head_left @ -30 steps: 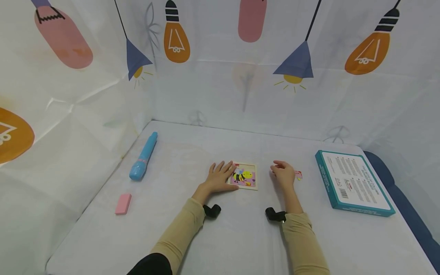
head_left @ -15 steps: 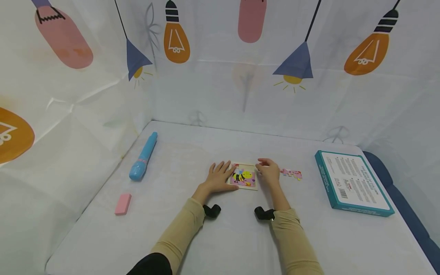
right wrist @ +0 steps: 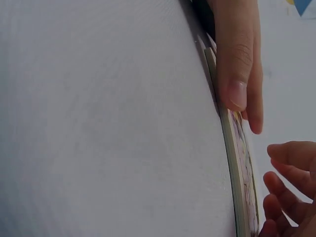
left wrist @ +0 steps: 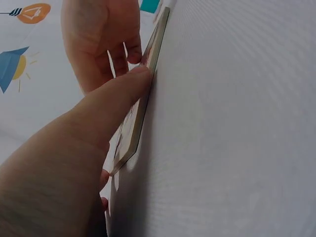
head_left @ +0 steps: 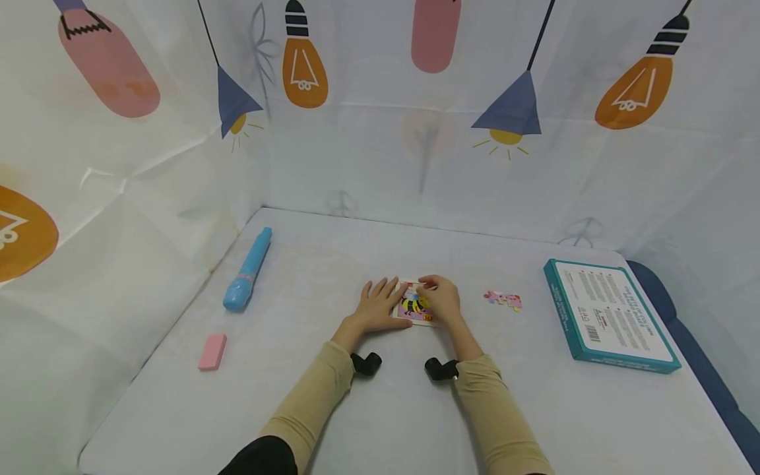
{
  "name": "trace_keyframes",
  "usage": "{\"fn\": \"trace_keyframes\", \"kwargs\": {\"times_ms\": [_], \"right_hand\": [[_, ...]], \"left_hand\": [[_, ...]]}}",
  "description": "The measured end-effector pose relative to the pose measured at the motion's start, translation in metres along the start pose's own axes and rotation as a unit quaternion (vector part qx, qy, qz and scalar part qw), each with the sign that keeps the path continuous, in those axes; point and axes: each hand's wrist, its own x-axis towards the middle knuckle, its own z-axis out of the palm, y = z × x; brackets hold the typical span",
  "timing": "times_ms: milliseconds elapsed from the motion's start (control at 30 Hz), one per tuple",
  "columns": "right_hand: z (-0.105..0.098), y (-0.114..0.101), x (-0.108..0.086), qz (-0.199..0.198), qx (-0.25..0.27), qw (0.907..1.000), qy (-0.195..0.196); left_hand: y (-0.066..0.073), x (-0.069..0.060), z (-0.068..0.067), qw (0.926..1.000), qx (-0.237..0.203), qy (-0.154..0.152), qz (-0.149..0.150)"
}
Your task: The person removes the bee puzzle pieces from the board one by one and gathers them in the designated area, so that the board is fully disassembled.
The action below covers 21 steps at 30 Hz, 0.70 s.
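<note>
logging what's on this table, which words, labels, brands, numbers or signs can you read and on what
No text is readable.
Teal box: print and barcode too small and blurred to read.
Bee puzzle, partly covered: no lettering can be made out.

White surface [head_left: 404, 422] around both grips

A small framed bee picture [head_left: 412, 305] lies under the fingers of the left grip [head_left: 377, 310] and beneath the right grip [head_left: 442, 299]. Just right of the right grip sit pink puzzle pieces [head_left: 503, 300]; farther right, a flat teal-edged box [head_left: 608, 313]. Well left of the left grip lie a blue microphone-shaped object [head_left: 248, 270], beyond it, and a pink block [head_left: 212, 352], nearer the person.
</note>
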Motion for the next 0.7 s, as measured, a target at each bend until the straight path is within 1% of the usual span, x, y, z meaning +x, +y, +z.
{"fn": "trace_keyframes", "kwargs": {"times_ms": [133, 200, 300, 467, 600, 700], "right_hand": [[0.0053, -0.0040, -0.0008, -0.040, -0.069, 0.9967, -0.013], [0.0070, -0.0059, -0.0020, -0.049, -0.097, 0.9939, -0.013], [0.0088, -0.0078, -0.0037, -0.049, -0.131, 0.9900, -0.014], [0.0094, -0.0083, -0.0048, -0.047, -0.163, 0.9855, -0.017], [0.0095, -0.0087, -0.0038, -0.051, -0.175, 0.9829, -0.024], [0.0102, -0.0091, -0.0024, -0.054, -0.181, 0.9815, -0.028]], "left_hand": [[-0.0007, -0.0012, -0.0023, 0.9999, -0.017, 0.004, 0.000], [-0.0009, -0.0018, -0.0037, 0.9997, -0.022, 0.002, -0.004], [-0.0015, -0.0022, -0.0050, 0.9996, -0.028, 0.002, -0.007], [-0.0028, -0.0028, -0.0050, 0.9999, -0.015, 0.000, -0.006], [-0.0032, -0.0030, -0.0048, 0.9999, -0.005, -0.007, -0.008], [-0.0034, -0.0031, -0.0050, 0.9999, -0.007, -0.007, -0.010]]}}
